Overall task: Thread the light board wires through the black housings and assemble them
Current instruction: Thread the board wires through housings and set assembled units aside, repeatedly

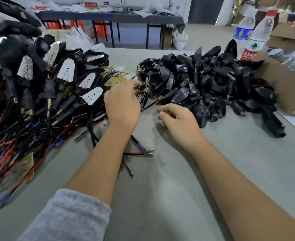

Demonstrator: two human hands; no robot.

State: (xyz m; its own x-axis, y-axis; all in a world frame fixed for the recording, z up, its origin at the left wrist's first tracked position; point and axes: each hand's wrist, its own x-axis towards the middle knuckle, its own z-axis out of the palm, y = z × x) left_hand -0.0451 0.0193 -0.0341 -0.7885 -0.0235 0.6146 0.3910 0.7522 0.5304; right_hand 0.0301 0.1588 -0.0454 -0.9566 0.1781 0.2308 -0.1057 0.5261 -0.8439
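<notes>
I see bare grey tabletop (160, 188) nearest me, below both wrists; that is the open room. Beyond my right fingertips the pile of empty black housings (204, 84) runs to a cardboard box (285, 87). Left of my left hand (122, 105), assembled units with light boards (68, 68) and tangled wires (21, 136) crowd the edge. Left fingers reach into loose wires (143, 100); I cannot tell whether they pinch one. Right hand (178, 117) hovers, loosely curled, holding nothing.

Grey table (169, 197) carries assembled lights (39, 87) (wires trailing), black housings (204, 84), a cardboard box (285, 87)
</notes>
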